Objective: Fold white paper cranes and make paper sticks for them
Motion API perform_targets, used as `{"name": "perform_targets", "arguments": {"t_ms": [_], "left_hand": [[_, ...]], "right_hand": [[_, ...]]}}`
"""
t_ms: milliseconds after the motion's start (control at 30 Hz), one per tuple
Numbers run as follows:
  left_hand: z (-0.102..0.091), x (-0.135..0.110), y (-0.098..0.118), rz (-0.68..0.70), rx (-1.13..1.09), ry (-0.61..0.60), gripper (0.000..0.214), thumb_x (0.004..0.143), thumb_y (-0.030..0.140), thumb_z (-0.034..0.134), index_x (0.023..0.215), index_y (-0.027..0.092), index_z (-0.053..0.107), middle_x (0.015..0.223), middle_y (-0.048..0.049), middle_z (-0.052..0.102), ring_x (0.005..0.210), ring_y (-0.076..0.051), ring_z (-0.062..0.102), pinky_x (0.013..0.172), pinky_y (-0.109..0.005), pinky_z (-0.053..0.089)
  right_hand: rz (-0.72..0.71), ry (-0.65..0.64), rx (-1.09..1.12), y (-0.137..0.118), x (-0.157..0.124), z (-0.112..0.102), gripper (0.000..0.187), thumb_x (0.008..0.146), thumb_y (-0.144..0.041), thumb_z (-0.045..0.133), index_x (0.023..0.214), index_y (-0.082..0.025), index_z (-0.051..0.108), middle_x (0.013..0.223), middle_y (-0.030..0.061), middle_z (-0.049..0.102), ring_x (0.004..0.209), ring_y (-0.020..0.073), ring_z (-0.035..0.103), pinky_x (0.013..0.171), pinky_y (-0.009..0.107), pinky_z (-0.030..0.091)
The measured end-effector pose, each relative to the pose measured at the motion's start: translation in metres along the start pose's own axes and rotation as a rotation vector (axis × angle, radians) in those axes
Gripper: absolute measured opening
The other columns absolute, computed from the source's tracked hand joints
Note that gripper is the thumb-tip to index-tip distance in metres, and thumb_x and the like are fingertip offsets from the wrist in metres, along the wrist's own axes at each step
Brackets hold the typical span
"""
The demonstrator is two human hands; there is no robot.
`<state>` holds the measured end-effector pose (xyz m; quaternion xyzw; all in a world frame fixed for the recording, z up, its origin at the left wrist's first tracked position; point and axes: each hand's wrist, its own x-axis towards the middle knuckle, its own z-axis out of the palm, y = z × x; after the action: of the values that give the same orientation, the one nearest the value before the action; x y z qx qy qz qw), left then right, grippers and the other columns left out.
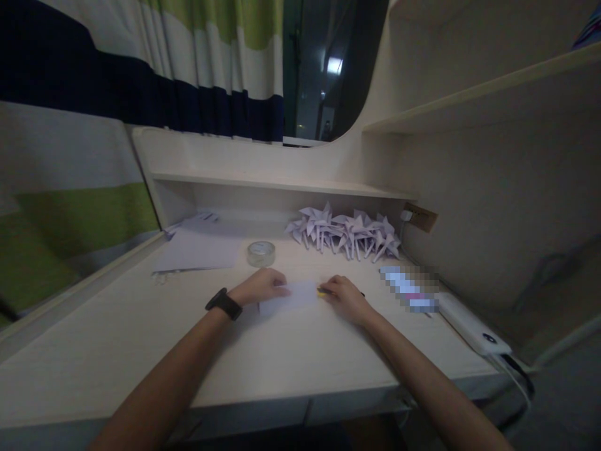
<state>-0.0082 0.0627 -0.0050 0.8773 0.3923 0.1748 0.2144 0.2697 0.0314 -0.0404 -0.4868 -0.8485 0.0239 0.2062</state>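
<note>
A small white sheet of paper (300, 297) lies on the desk between my two hands. My left hand (263, 285), with a black watch on its wrist, rests at the sheet's left end, its fingers curled and the thumb on the paper. At the right end, my right hand (346, 297) is closed around a slim tool with a yellow part (323, 292) and a dark end; its exact kind is too small to tell. Just behind my left hand sits a roll of clear tape (261, 253).
Several folded paper pinwheels (345, 233) are bunched at the back right. A stack of white paper (200, 244) lies back left. On the right are a blurred-out phone-like object (408, 288) and a white power bank (472, 322) with cables. A shelf (282, 181) overhangs the back.
</note>
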Motion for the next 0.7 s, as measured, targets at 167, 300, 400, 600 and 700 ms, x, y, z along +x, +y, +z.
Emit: {"name": "perform_targets", "arguments": {"t_ms": [167, 300, 400, 600, 700], "left_hand": [[0.0, 0.0, -0.001, -0.004, 0.09, 0.029, 0.03, 0.081, 0.042, 0.056, 0.072, 0.015, 0.067, 0.07, -0.0041, 0.065, 0.064, -0.016, 0.055, 0.057, -0.025, 0.032], [-0.002, -0.001, 0.002, -0.036, 0.14, 0.044, 0.029, 0.081, 0.039, 0.055, 0.071, 0.015, 0.067, 0.068, -0.0044, 0.065, 0.063, -0.016, 0.054, 0.056, -0.026, 0.031], [-0.003, -0.002, 0.005, -0.049, 0.156, 0.064, 0.027, 0.08, 0.038, 0.056, 0.07, 0.016, 0.066, 0.067, -0.0041, 0.064, 0.062, -0.016, 0.053, 0.056, -0.026, 0.03], [-0.007, -0.004, 0.013, -0.046, 0.177, 0.054, 0.025, 0.081, 0.035, 0.056, 0.068, 0.015, 0.066, 0.068, -0.0057, 0.064, 0.062, -0.017, 0.053, 0.058, -0.027, 0.031], [-0.008, -0.005, 0.016, -0.049, 0.19, 0.047, 0.025, 0.081, 0.033, 0.056, 0.069, 0.014, 0.066, 0.07, -0.0069, 0.065, 0.063, -0.017, 0.054, 0.059, -0.027, 0.031]], "right_hand": [[-0.015, -0.036, -0.011, 0.001, -0.001, -0.001, 0.028, 0.087, -0.019, 0.057, 0.112, -0.02, 0.067, 0.102, 0.0092, 0.062, 0.095, 0.0197, 0.053, 0.084, 0.029, 0.039], [-0.045, -0.066, -0.003, 0.002, -0.002, -0.005, 0.031, 0.084, -0.012, 0.055, 0.112, -0.02, 0.067, 0.103, 0.0087, 0.062, 0.095, 0.0189, 0.053, 0.084, 0.028, 0.038], [-0.068, -0.082, 0.013, 0.002, -0.004, -0.01, 0.033, 0.084, -0.009, 0.054, 0.112, -0.02, 0.067, 0.103, 0.0086, 0.062, 0.095, 0.0187, 0.053, 0.084, 0.028, 0.038], [-0.102, -0.077, 0.057, 0.0, -0.005, -0.016, 0.035, 0.082, -0.007, 0.053, 0.111, -0.02, 0.068, 0.101, 0.0087, 0.062, 0.095, 0.0192, 0.054, 0.084, 0.028, 0.039], [-0.102, -0.093, 0.062, 0.0, -0.006, -0.018, 0.035, 0.081, -0.007, 0.053, 0.11, -0.02, 0.068, 0.1, 0.0086, 0.062, 0.094, 0.0188, 0.054, 0.084, 0.028, 0.04]]}}
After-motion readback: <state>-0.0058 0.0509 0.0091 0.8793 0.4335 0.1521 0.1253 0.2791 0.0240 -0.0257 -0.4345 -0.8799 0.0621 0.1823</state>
